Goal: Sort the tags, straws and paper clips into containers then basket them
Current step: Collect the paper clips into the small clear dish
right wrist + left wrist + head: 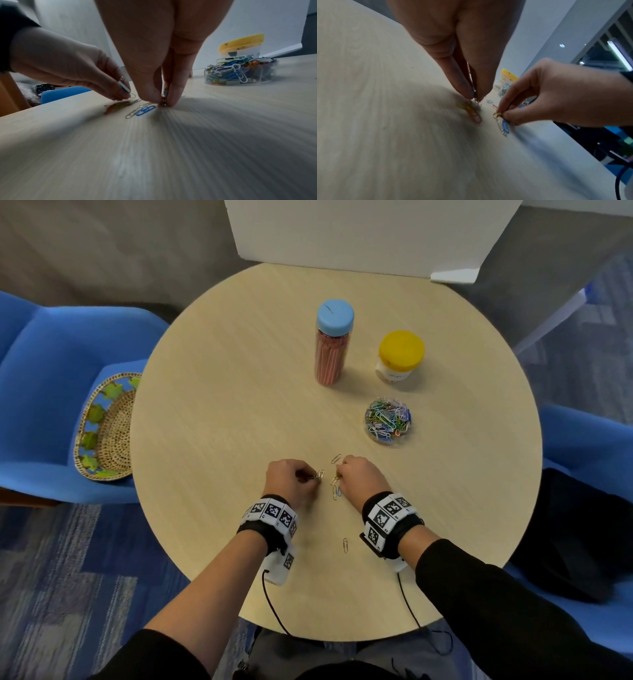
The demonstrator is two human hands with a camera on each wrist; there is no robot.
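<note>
Both hands' fingers (pixel 175 94) pinch paper clips (pixel 145 109) on table (pixel 239 405).

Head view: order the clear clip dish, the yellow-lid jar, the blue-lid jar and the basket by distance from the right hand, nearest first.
From the right hand:
1. Clip dish, just beyond it.
2. Yellow-lid jar, farther back.
3. Blue-lid jar, back left.
4. Basket, far left on a chair.

Soft, even overhead light on the desk (pixel 219 412) in the head view, faint shadows pooling just beside the jars. Edges bow outward, wide-angle stretch. Down at the wrists it's dimmer: desk grain smears into streaks near the lens, dark hand shadows spread beneath, background washed grey and soft.
</note>
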